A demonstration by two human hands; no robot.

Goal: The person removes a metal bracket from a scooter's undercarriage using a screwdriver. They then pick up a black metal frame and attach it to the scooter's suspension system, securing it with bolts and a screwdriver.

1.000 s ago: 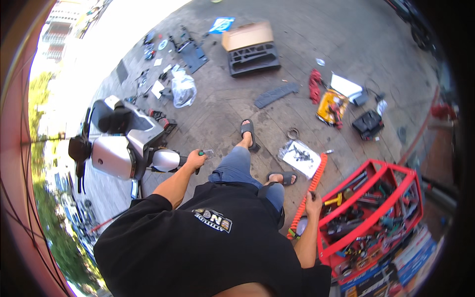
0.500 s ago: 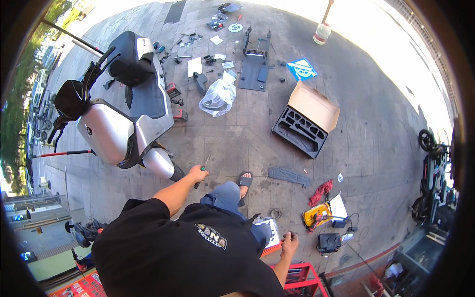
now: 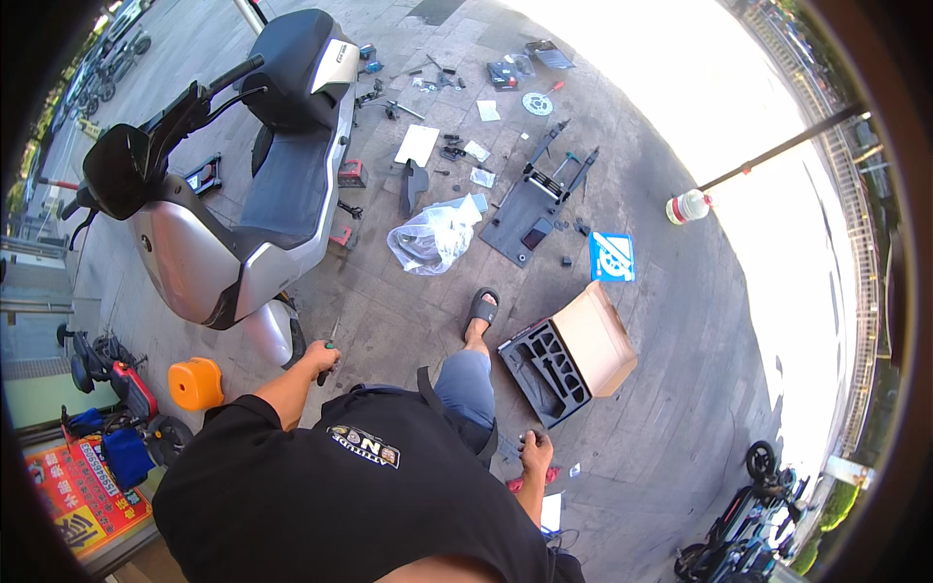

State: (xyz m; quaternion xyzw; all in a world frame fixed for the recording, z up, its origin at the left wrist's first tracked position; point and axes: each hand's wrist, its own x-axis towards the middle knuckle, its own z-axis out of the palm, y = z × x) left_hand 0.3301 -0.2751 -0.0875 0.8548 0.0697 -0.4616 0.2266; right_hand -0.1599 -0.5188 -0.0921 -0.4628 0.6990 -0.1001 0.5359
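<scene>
My left hand [image 3: 319, 358] is closed around a screwdriver [image 3: 330, 344] with a black and green handle, its thin shaft pointing away from me. This hand is beside the front wheel and silver fender [image 3: 264, 333] of a silver and black scooter [image 3: 185, 257]. Low at my right side, my right hand [image 3: 535, 451] has its fingers curled. Whatever lies in them, if anything, is too small to make out. Ahead of that hand stands an open cardboard box [image 3: 595, 340] with a black moulded foam insert [image 3: 547, 374].
A clear plastic bag [image 3: 428, 241], a black metal frame [image 3: 515, 228], a blue packet [image 3: 611, 257] and several loose parts lie ahead. An orange stool [image 3: 195, 384] is at the left. A pole stands in a water-filled bottle [image 3: 688, 206]. Folded scooters [image 3: 743, 520] stand at the right.
My view has turned and moved forward, nearer the scooter and the box. My foot has stepped ahead. The screwdriver stays in my left hand; the red tool cart has left the view.
</scene>
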